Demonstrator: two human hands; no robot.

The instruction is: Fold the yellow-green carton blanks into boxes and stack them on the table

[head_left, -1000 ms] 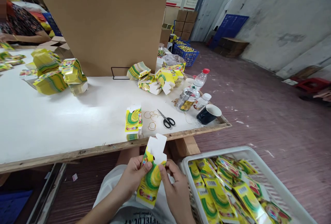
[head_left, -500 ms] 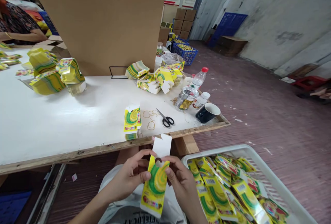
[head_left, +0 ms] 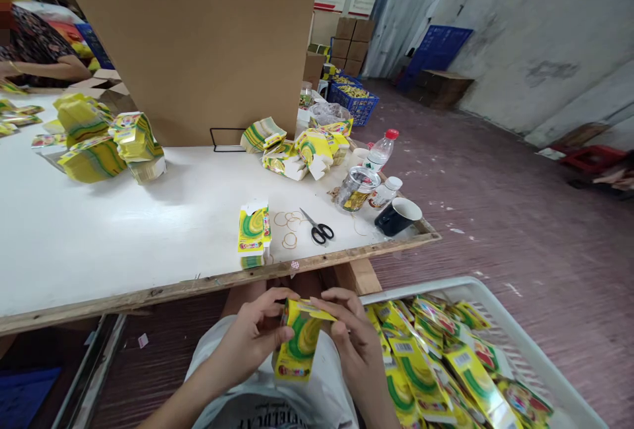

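Note:
Over my lap is a small yellow carton (head_left: 301, 343) with a green swirl on its front. My left hand (head_left: 260, 330) grips it by its left side, thumb on the front and fingers behind. At the carton's top right, my right hand (head_left: 349, 330) has its fingers on the top flap (head_left: 317, 310), which lies folded over and sticks out a little to the right. The inside of the carton is hidden. On the table ahead stands a stack of flat yellow cartons (head_left: 253, 228), with rubber bands (head_left: 290, 239) and black-handled scissors (head_left: 321, 232) beside it.
A white crate (head_left: 475, 284) full of filled yellow cartons stands at my right. Near the table's right corner are a dark mug (head_left: 399, 216), a jar (head_left: 357, 190) and bottles. Carton bundles (head_left: 92, 138) lie at the left, before a cardboard sheet (head_left: 198, 46). Another person's arm (head_left: 54, 71) shows far left.
The white top flap that stood upright is folded down over the carton's opening. My right fingers have come up onto it, while my left hand keeps its grip.

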